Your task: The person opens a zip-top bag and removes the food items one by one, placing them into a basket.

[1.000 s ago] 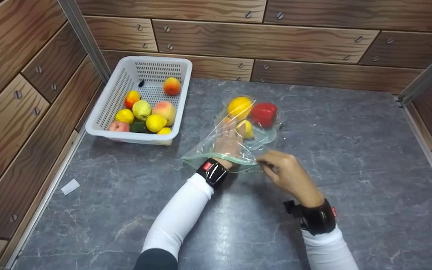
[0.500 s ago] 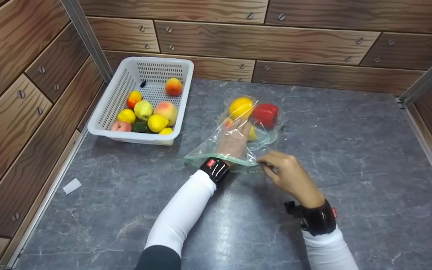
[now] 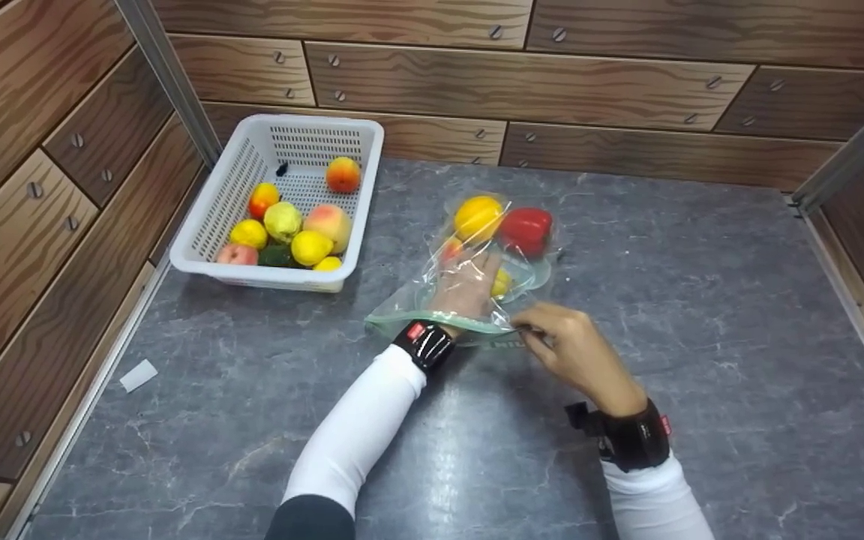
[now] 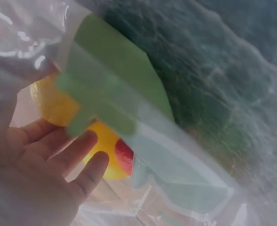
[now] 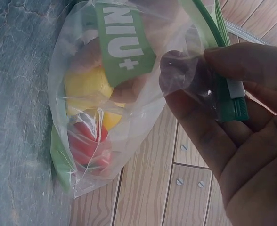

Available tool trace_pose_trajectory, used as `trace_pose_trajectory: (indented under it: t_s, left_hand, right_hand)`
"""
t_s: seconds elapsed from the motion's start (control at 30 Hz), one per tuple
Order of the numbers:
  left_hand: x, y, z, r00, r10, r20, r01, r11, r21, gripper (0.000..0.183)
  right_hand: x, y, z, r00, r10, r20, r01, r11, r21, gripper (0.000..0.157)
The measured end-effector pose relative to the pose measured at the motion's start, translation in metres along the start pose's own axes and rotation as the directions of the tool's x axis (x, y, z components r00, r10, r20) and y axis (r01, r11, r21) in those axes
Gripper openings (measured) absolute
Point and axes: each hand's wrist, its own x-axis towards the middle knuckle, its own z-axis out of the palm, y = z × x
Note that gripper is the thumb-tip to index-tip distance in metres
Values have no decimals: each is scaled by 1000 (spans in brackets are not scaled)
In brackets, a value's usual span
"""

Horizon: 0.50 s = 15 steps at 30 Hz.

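Note:
My left hand (image 3: 466, 289) reaches inside a clear zip bag (image 3: 402, 306) with a green seal, lying on the grey table. Its fingers (image 4: 72, 157) look spread and fairly straight. A lemon (image 3: 502, 283) lies between the thumb and index finger. Farther in the bag are a larger yellow fruit (image 3: 478, 217), a red bell pepper (image 3: 526, 231) and an orange-red fruit (image 3: 451, 249), partly hidden by the fingers. Outside the bag, my right hand (image 3: 582, 352) pinches the right end of the seal (image 5: 232, 106) between thumb and fingers.
Back left stands a white perforated basket (image 3: 274, 276), holding several fruits, among them a peach (image 3: 329, 225) and a pale green fruit (image 3: 283, 222). A scrap of white paper (image 3: 139, 375) lies near the left table edge. Wood-patterned panels (image 3: 522, 79) enclose the sides and back.
Inside the bag, my left hand has pushed slightly forward. The lemon, earlier beyond the fingertips, is now nearer me beside the thumb. My right hand keeps its pinch on the seal.

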Motion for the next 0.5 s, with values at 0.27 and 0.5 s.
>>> trace_pose_trajectory:
  t_s: [0.27, 0.5]
  left_hand:
    - [-16, 0, -15, 994, -34, 102, 32, 999, 16, 41]
    - [-39, 4, -38, 996, 65, 68, -64, 998, -16, 33]
  right_hand:
    - [0, -1, 0, 1000, 8, 0, -8, 1000, 3, 26]
    - [-2, 1, -3, 999, 0, -39, 1, 1000, 14, 28]
